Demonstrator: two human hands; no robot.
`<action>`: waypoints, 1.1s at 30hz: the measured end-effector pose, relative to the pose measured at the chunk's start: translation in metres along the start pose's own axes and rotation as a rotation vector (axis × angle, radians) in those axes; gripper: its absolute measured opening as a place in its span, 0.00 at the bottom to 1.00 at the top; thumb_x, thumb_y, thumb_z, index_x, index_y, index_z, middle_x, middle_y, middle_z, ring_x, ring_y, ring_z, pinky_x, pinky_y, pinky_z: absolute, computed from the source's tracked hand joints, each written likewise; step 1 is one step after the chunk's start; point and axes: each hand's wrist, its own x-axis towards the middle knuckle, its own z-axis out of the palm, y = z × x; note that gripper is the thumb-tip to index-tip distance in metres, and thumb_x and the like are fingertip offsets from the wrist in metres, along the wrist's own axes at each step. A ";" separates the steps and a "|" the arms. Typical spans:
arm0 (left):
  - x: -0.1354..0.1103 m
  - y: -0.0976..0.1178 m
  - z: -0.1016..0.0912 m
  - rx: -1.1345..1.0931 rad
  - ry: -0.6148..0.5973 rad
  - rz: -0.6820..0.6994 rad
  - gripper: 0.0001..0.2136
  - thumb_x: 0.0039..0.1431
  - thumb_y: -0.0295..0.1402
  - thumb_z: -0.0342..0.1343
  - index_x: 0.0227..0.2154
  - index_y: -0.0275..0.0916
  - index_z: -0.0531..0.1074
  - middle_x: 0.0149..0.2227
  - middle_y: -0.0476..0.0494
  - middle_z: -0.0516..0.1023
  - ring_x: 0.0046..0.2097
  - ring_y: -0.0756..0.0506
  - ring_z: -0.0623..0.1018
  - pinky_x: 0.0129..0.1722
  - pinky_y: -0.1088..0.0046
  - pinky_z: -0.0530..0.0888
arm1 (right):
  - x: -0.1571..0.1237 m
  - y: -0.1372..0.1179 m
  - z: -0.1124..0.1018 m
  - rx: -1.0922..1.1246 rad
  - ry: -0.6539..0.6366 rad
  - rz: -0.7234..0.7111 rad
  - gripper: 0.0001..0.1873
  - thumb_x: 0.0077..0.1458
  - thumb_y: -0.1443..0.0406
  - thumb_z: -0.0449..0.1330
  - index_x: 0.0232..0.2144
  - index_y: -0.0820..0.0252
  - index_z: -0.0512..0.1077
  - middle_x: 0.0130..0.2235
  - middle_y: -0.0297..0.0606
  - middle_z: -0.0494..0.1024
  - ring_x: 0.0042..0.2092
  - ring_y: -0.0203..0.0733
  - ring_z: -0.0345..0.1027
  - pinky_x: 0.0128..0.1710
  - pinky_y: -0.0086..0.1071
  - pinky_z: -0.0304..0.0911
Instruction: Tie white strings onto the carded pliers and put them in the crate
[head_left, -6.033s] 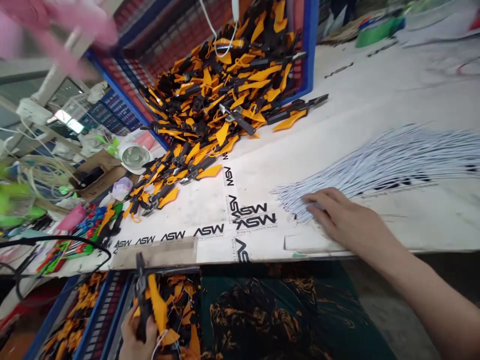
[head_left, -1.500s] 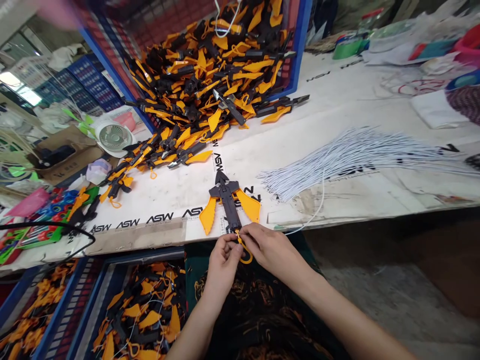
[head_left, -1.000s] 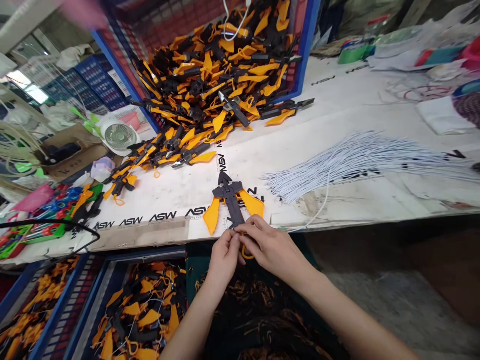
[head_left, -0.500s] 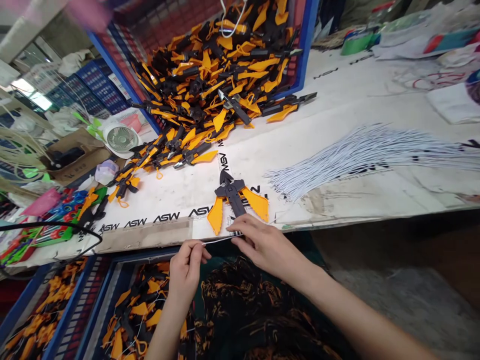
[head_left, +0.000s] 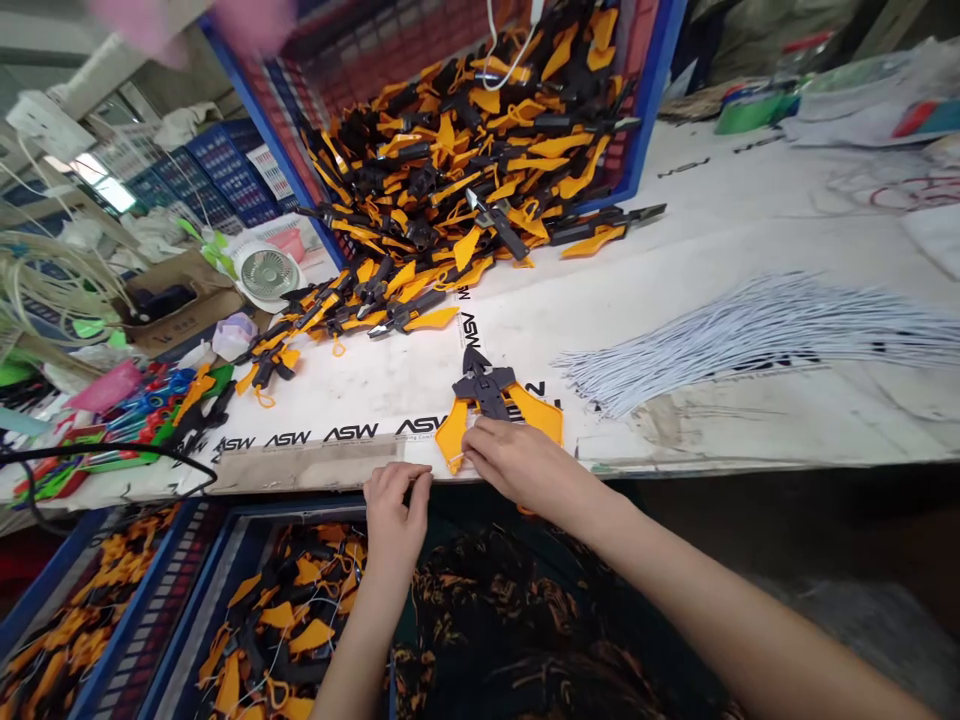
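A plier-shaped tool [head_left: 491,385] with a dark grey body and two splayed orange wing-like parts lies at the table's front edge, its pointed head away from me. My right hand [head_left: 529,462] covers its lower middle, fingers bent together. A short bit of thin white tie [head_left: 459,461] shows by those fingertips, across the tip of the left orange part. Just left of the tool, my left hand [head_left: 396,505] hovers at the edge, thumb and forefinger tips close together in a pinch. Whatever lies between them is too small to make out.
A tipped blue crate [head_left: 651,110] spills similar black-and-orange tools [head_left: 450,180] onto the table. Thin white ties [head_left: 720,335] lie bundled at right. Below the edge at left stand blue crates [head_left: 202,590] of orange-and-black pieces. A small fan [head_left: 268,272] stands at back left.
The white tie stretched between my hands no longer shows as a long line. My right hand has moved up over the tool's body. The whole view has shifted slightly.
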 end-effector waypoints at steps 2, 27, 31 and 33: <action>0.001 -0.007 0.007 0.116 0.006 0.048 0.07 0.62 0.36 0.56 0.35 0.45 0.79 0.36 0.45 0.80 0.43 0.41 0.76 0.45 0.62 0.65 | 0.005 0.000 0.001 -0.113 -0.072 -0.020 0.06 0.64 0.70 0.54 0.35 0.63 0.71 0.37 0.42 0.76 0.38 0.43 0.73 0.35 0.33 0.62; 0.009 0.001 0.022 0.142 -0.059 0.097 0.06 0.63 0.30 0.53 0.33 0.42 0.75 0.37 0.45 0.78 0.42 0.42 0.74 0.46 0.62 0.62 | 0.003 -0.017 0.025 -0.087 -0.010 0.008 0.10 0.63 0.65 0.58 0.47 0.59 0.73 0.55 0.45 0.72 0.32 0.37 0.72 0.30 0.31 0.63; 0.009 -0.007 -0.002 0.087 -0.092 0.112 0.07 0.64 0.32 0.52 0.31 0.42 0.73 0.36 0.46 0.78 0.42 0.43 0.75 0.47 0.62 0.62 | 0.003 -0.014 0.024 -0.075 -0.012 0.006 0.09 0.63 0.65 0.58 0.45 0.58 0.74 0.49 0.43 0.73 0.43 0.43 0.72 0.37 0.32 0.66; 0.006 -0.015 -0.023 0.003 -0.068 0.051 0.07 0.63 0.35 0.53 0.30 0.42 0.73 0.35 0.46 0.77 0.42 0.43 0.75 0.46 0.64 0.64 | 0.002 -0.011 0.022 -0.061 -0.010 0.012 0.09 0.62 0.66 0.59 0.44 0.58 0.75 0.48 0.44 0.73 0.46 0.46 0.70 0.39 0.34 0.66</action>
